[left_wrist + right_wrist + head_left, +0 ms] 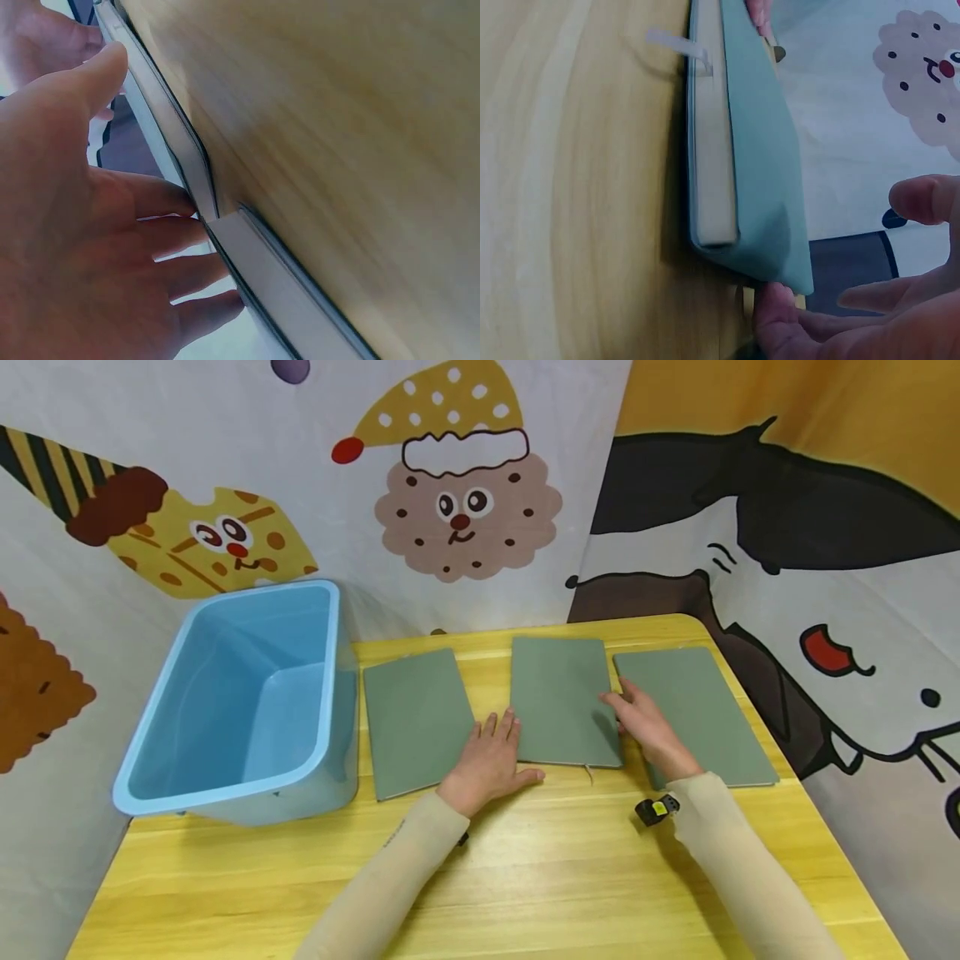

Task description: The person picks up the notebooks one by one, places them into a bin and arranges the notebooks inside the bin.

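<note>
Three green hardcover notebooks lie side by side on the table: a left notebook (416, 718), a middle notebook (562, 693) and a right notebook (697, 710). My left hand (487, 764) lies with extended fingers over the gap between the left and middle notebooks, fingertips at their edges. At the right edge of the middle notebook, my right hand (648, 722) touches the spine side with its fingertips. In the right wrist view the thumb (922, 199) stands apart from that notebook. A thin ribbon (676, 41) sticks out of the middle notebook's near edge.
A deep blue plastic bin (341, 768) stands on the left of the wooden table (555, 877). Behind the table hangs a cartoon-printed cloth (300, 443). A small black device (652, 810) sits at the right wrist, above the table.
</note>
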The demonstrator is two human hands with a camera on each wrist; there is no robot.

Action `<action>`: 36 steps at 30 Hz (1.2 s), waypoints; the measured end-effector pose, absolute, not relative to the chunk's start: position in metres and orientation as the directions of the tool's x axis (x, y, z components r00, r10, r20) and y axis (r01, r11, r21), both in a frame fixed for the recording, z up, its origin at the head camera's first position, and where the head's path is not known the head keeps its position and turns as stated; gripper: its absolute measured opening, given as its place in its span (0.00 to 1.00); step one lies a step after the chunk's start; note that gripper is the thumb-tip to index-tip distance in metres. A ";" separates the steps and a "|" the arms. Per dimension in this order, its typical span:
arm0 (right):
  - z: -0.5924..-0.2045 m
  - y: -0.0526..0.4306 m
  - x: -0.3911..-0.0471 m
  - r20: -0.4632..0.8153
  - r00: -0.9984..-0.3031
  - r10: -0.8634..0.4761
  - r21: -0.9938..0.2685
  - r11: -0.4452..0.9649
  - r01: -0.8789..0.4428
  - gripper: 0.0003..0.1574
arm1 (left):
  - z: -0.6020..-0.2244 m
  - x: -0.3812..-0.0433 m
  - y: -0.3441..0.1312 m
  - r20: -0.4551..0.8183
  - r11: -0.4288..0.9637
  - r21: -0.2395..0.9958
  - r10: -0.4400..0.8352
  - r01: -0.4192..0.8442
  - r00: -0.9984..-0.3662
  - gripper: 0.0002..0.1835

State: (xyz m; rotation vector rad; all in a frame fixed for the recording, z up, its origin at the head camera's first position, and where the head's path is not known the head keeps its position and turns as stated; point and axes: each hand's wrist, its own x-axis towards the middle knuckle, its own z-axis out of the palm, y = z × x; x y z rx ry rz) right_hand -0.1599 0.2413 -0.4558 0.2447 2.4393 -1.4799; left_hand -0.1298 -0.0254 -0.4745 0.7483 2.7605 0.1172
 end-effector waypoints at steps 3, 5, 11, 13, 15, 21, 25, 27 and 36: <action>-0.458 0.241 -0.161 -0.319 -0.948 0.013 -0.852 0.435 0.293 0.51 | -0.474 -0.131 -0.026 -0.247 0.865 0.159 0.502 0.477 -0.829 0.54; -0.459 0.241 -0.162 -0.317 -0.948 0.014 -0.858 0.422 0.293 0.50 | -0.474 -0.131 -0.027 -0.250 0.866 0.163 0.500 0.473 -0.829 0.54; -0.459 0.247 -0.163 -0.320 -0.947 0.021 -0.900 0.306 0.311 0.46 | -0.476 -0.132 -0.029 -0.250 0.863 0.169 0.505 0.477 -0.826 0.53; -0.460 0.247 -0.164 -0.322 -0.946 0.022 -0.912 0.262 0.317 0.46 | -0.475 -0.131 -0.030 -0.246 0.860 0.178 0.509 0.478 -0.825 0.53; -0.461 0.247 -0.164 -0.325 -0.946 0.007 -0.920 0.230 0.317 0.46 | -0.474 -0.131 -0.031 -0.246 0.857 0.190 0.513 0.478 -0.822 0.53; -0.464 0.243 -0.162 -0.349 -0.932 -0.093 -0.932 0.133 0.336 0.48 | -0.472 -0.131 -0.032 -0.241 0.847 0.222 0.528 0.483 -0.814 0.54; -0.466 0.243 -0.161 -0.355 -0.921 -0.158 -0.935 0.066 0.349 0.51 | -0.473 -0.132 -0.034 -0.250 0.845 0.234 0.531 0.482 -0.810 0.54; -0.466 0.243 -0.160 -0.353 -0.917 -0.187 -0.935 0.027 0.354 0.53 | -0.473 -0.133 -0.035 -0.254 0.843 0.241 0.534 0.482 -0.807 0.54; -0.470 0.244 -0.157 -0.304 -0.936 -0.176 -0.949 -0.024 0.313 0.54 | -0.474 -0.132 -0.036 -0.246 0.839 0.239 0.539 0.488 -0.806 0.54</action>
